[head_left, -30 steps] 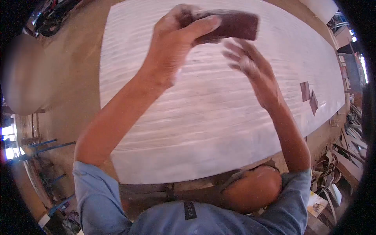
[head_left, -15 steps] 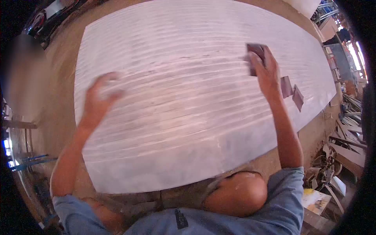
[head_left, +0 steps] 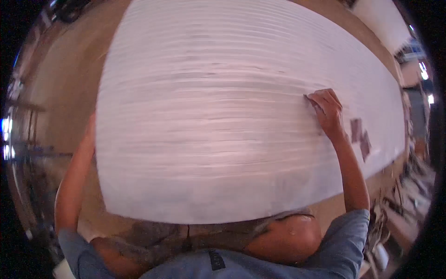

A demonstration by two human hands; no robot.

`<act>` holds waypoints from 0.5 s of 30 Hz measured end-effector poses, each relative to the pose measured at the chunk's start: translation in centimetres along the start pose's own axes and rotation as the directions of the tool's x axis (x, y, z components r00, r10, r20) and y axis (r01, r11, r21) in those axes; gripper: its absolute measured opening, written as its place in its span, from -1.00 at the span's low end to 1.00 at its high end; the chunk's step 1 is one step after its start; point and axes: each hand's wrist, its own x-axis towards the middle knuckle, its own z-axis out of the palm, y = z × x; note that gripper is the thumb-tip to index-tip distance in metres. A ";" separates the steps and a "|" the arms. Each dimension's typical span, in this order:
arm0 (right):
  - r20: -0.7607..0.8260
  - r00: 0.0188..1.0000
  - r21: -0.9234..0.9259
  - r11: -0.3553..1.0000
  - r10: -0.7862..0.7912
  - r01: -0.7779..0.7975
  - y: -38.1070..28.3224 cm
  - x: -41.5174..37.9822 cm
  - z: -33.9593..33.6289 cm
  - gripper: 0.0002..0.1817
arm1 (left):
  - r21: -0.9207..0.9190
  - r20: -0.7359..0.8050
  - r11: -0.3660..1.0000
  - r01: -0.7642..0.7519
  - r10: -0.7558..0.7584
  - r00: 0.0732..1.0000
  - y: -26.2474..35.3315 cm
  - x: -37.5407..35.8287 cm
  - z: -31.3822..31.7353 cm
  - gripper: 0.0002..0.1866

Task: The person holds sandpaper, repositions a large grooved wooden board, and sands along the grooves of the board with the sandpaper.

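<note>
A large white panel with many parallel ridges (head_left: 209,139) lies in front of me. My right hand (head_left: 328,109) is over its right part, fingers closed round a dark sandpaper piece (head_left: 306,98) of which only a small edge shows. Two more brownish sandpaper pieces, one (head_left: 356,130) upright and one (head_left: 365,145) slanted, lie on the panel to the right of that hand. At the panel's left edge is my left hand (head_left: 91,132); its fingers are hidden by the edge.
Scrap pieces and boards (head_left: 404,204) are heaped on the right. Brown floor (head_left: 69,88) surrounds the panel. A pale sheet (head_left: 383,23) stands at the upper right, and blurred stands (head_left: 32,116) at the far left.
My left hand has gone from above the panel to its left edge. The right hand has turned and closed more around the sandpaper. The view has shifted, with the panel looking nearer.
</note>
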 end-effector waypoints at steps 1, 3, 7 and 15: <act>-0.043 0.994 0.017 0.995 -0.096 0.097 -2.7 1.9 1.6 -0.82 | -0.017 0.018 1.000 -0.001 0.001 1.000 0.1 0.0 -0.8 -0.23; 0.069 0.979 0.018 0.981 -0.192 0.191 -8.2 5.8 3.7 -0.81 | -0.198 -0.020 0.979 0.053 -0.058 0.998 2.2 -0.7 0.1 -0.15; 0.096 0.905 0.129 0.907 -0.414 0.401 -16.8 11.3 8.5 -0.88 | -0.442 0.028 0.895 0.058 -0.051 0.998 1.3 -0.9 0.3 -0.06; 0.170 0.980 -0.049 0.992 -0.104 0.114 -5.8 5.3 2.1 -0.85 | -0.084 -0.166 0.985 0.148 -0.160 0.973 4.8 -4.4 0.9 0.03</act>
